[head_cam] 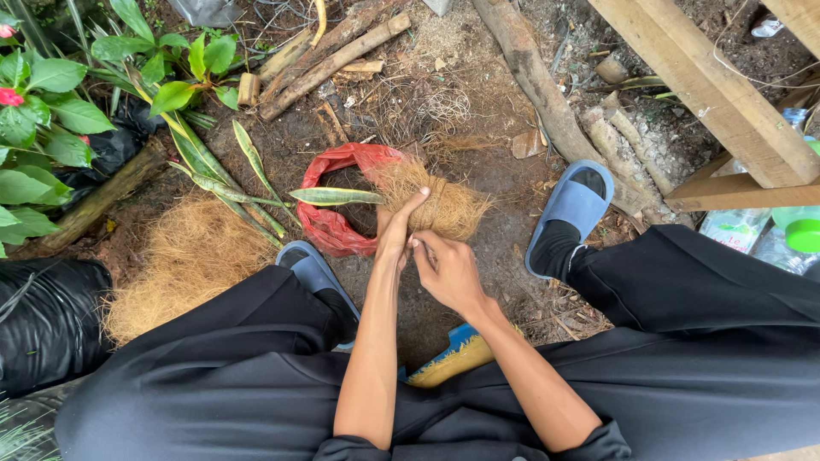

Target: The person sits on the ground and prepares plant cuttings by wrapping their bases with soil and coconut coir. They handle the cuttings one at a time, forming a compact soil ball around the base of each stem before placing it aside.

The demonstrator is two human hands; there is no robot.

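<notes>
Bare garden soil strewn with sticks lies under us. Our left hand point(395, 232) grips a bundle of coconut fibre point(440, 205) at twelve o'clock, with a long green leaf point(335, 196) sticking out at nine. Our right hand point(450, 271) pinches strands beside it. A red plastic bag point(329, 224) sits behind, and loose fibre point(190, 256) is heaped at nine o'clock.

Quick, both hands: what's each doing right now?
Left hand: closed around the coconut-fibre bundle, thumb up.
Right hand: fingers curled at the bundle's near end; grip cannot be told.
</notes>
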